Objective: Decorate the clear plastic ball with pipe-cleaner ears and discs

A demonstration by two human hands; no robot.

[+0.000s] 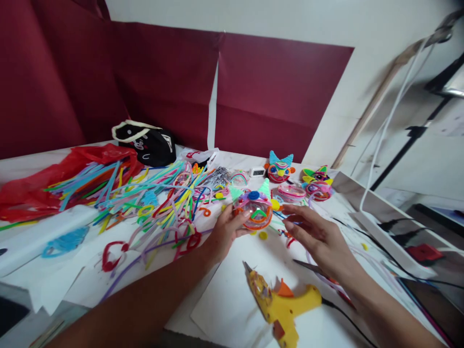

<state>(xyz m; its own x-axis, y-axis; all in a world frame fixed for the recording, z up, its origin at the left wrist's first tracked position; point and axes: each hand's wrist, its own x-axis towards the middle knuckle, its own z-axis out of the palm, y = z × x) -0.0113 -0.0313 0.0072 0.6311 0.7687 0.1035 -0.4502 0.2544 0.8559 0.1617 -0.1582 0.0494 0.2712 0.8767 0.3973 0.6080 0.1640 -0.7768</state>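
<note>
My left hand (pixel 229 228) grips the lower left side of a round clear craft figure (pixel 258 218). The figure has pale green ears, a blue dot at the top, pink and orange fuzzy trim and a yellow piece on its right side. To the right of it, my right hand (pixel 314 233) is raised with its fingers apart and nothing between them. A yellow glue gun (pixel 286 309) lies on white paper in front of both hands. Dark-bladed scissors (pixel 308 266) lie partly under my right forearm.
Colourful pipe cleaners (pixel 170 188) are heaped at left beside a red plastic bag (pixel 32 188) and a black pouch (pixel 155 147). Behind stand a blue-eared figure (pixel 279 170), a small white clock (pixel 257 172) and another figure (pixel 319 186). A power strip (pixel 395 246) lies at right.
</note>
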